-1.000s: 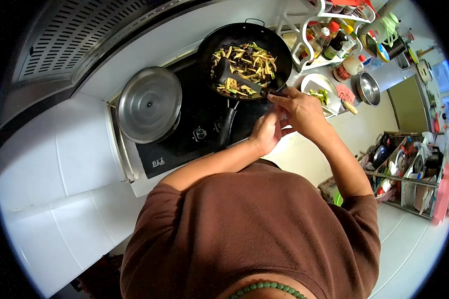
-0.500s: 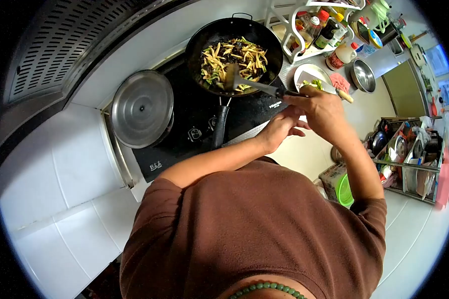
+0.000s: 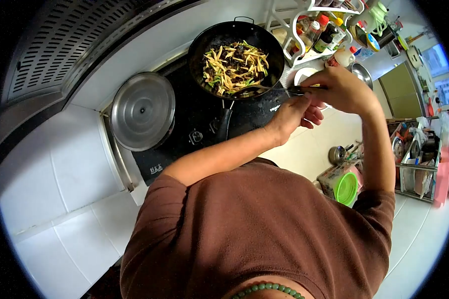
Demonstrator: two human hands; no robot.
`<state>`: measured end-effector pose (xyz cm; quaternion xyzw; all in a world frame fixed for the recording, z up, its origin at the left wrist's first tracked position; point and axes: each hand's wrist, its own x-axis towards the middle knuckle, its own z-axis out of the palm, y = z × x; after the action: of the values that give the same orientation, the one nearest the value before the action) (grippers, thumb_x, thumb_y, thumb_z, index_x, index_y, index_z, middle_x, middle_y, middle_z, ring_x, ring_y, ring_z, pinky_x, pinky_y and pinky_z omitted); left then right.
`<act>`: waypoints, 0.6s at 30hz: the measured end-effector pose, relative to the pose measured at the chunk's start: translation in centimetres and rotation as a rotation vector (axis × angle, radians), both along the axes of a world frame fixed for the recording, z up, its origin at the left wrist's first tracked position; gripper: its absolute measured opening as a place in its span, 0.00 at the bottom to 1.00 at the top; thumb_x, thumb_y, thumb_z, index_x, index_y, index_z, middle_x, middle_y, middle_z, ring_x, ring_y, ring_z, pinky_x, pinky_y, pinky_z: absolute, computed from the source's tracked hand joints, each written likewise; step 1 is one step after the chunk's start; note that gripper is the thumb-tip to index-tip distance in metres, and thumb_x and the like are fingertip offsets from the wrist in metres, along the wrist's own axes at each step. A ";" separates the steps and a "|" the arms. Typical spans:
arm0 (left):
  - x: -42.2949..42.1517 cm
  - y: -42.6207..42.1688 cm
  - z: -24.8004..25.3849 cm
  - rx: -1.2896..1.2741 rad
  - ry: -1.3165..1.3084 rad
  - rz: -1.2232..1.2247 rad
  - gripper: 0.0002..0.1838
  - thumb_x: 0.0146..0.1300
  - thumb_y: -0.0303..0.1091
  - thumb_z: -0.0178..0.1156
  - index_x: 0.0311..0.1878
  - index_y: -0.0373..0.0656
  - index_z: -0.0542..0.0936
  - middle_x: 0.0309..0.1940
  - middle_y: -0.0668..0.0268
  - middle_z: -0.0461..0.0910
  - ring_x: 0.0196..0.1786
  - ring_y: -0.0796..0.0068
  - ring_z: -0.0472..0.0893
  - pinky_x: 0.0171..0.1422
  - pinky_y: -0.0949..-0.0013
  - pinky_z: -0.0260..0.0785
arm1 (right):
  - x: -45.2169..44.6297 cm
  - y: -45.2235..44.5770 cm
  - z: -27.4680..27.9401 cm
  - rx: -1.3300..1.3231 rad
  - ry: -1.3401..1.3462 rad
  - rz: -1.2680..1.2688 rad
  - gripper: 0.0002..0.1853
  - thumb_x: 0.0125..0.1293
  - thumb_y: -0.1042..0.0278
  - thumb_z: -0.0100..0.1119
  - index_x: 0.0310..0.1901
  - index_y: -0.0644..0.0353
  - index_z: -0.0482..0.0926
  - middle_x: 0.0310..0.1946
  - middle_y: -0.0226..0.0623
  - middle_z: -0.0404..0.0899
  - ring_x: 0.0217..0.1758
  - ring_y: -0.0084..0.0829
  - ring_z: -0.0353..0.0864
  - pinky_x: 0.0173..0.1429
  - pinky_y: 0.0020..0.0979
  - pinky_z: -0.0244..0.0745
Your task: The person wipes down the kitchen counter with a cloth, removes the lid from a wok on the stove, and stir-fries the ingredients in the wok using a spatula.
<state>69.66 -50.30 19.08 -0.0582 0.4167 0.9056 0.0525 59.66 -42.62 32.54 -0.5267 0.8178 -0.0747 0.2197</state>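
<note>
A black wok holds strips of pale yellow and green food mixed with dark pieces. My right hand is closed round the dark handle of a spatula, whose shaft crosses the wok's right rim. Its blade lies low among the food at the wok's near right side, seen edge-on. Just below the spatula handle is my left hand, with loosely bent fingers and nothing visible in them; whether its thumb touches the handle I cannot tell. The wok's long black handle points toward me, untouched.
A round metal lid sits on the left of the black stove. Behind my right hand are a white plate, a steel bowl and a white rack of bottles. A green basket stands low at right.
The spatula blade has turned and shifted right toward the wok's rim. My right hand has moved right with the handle, and my left hand has followed slightly to the right.
</note>
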 end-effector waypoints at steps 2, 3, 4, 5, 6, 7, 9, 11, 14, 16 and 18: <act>-0.4 -0.4 -1.1 0.057 -0.089 0.015 0.22 0.68 0.52 0.39 0.40 0.42 0.73 0.32 0.64 0.78 0.36 0.72 0.78 0.40 0.70 0.70 | 0.3 -1.7 -1.7 0.118 0.229 0.036 0.12 0.54 0.68 0.54 0.41 0.57 0.80 0.30 0.43 0.80 0.32 0.39 0.80 0.39 0.34 0.74; -1.1 -0.7 -2.5 0.147 -0.190 -0.002 0.22 0.67 0.53 0.40 0.40 0.45 0.73 0.32 0.65 0.77 0.37 0.71 0.78 0.41 0.70 0.69 | 0.2 -2.5 -3.1 0.141 0.305 0.054 0.11 0.54 0.66 0.53 0.38 0.56 0.81 0.31 0.43 0.80 0.34 0.44 0.78 0.41 0.38 0.73; -1.0 -0.9 -2.4 0.173 -0.221 0.015 0.21 0.67 0.54 0.40 0.41 0.46 0.73 0.33 0.66 0.77 0.37 0.71 0.78 0.41 0.70 0.68 | -0.1 -2.8 -4.0 0.115 0.315 0.044 0.11 0.54 0.67 0.52 0.37 0.56 0.81 0.31 0.42 0.80 0.35 0.44 0.78 0.40 0.38 0.73; -1.0 -1.3 -2.4 0.198 -0.249 0.034 0.21 0.67 0.54 0.40 0.41 0.47 0.73 0.33 0.66 0.77 0.37 0.71 0.78 0.41 0.69 0.67 | -0.4 -2.7 -4.3 0.079 0.319 0.050 0.10 0.54 0.67 0.53 0.37 0.55 0.81 0.30 0.41 0.80 0.34 0.43 0.78 0.40 0.38 0.73; -1.0 -1.6 -2.2 0.223 -0.276 0.053 0.21 0.67 0.54 0.40 0.41 0.48 0.73 0.33 0.66 0.77 0.37 0.71 0.78 0.41 0.69 0.67 | -0.8 -2.6 -4.2 0.041 0.324 0.057 0.10 0.54 0.67 0.53 0.37 0.54 0.81 0.30 0.41 0.80 0.34 0.43 0.79 0.40 0.38 0.73; -1.0 -1.9 -2.1 0.288 -0.205 0.013 0.20 0.67 0.55 0.39 0.43 0.51 0.73 0.36 0.67 0.77 0.38 0.71 0.77 0.42 0.68 0.66 | -0.3 -2.6 -3.0 0.066 0.338 0.027 0.10 0.54 0.67 0.53 0.37 0.53 0.81 0.30 0.40 0.80 0.34 0.43 0.79 0.39 0.38 0.73; -1.0 -1.8 -1.0 0.268 -0.127 0.017 0.21 0.67 0.56 0.38 0.44 0.51 0.73 0.37 0.67 0.77 0.39 0.70 0.77 0.42 0.68 0.66 | 1.2 -1.9 -0.1 0.094 0.385 -0.031 0.10 0.54 0.67 0.52 0.35 0.49 0.82 0.28 0.38 0.80 0.32 0.41 0.79 0.35 0.37 0.73; -1.3 -1.8 -0.3 0.286 -0.055 -0.029 0.20 0.67 0.55 0.39 0.46 0.52 0.73 0.40 0.69 0.76 0.41 0.70 0.77 0.43 0.68 0.66 | 1.3 -1.6 0.4 0.107 0.510 -0.015 0.09 0.54 0.68 0.51 0.33 0.49 0.81 0.25 0.37 0.79 0.30 0.40 0.79 0.33 0.37 0.73; -2.5 -1.0 1.0 0.295 -0.119 -0.019 0.18 0.67 0.53 0.40 0.42 0.52 0.73 0.35 0.73 0.76 0.34 0.73 0.77 0.39 0.70 0.67 | 1.3 -2.1 -1.6 0.161 0.655 -0.063 0.07 0.53 0.68 0.53 0.32 0.51 0.81 0.26 0.37 0.80 0.32 0.39 0.81 0.33 0.37 0.76; -3.4 -0.5 0.3 0.319 -0.136 -0.020 0.15 0.66 0.51 0.43 0.40 0.54 0.72 0.34 0.76 0.75 0.34 0.74 0.77 0.40 0.70 0.67 | -0.3 -1.9 -4.1 0.114 0.682 -0.030 0.07 0.51 0.69 0.53 0.31 0.54 0.80 0.26 0.39 0.80 0.31 0.41 0.81 0.31 0.39 0.76; -4.1 -0.5 -0.2 0.372 -0.135 -0.037 0.13 0.65 0.50 0.44 0.39 0.54 0.72 0.34 0.77 0.75 0.35 0.75 0.77 0.40 0.71 0.66 | -0.7 -1.1 -4.1 0.048 0.625 -0.052 0.08 0.50 0.70 0.54 0.32 0.53 0.80 0.26 0.39 0.79 0.31 0.41 0.81 0.32 0.39 0.76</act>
<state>65.52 -50.78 18.88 -0.1003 0.2387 0.9600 0.1067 58.94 -43.69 28.39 -0.4978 0.8604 0.1047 -0.0319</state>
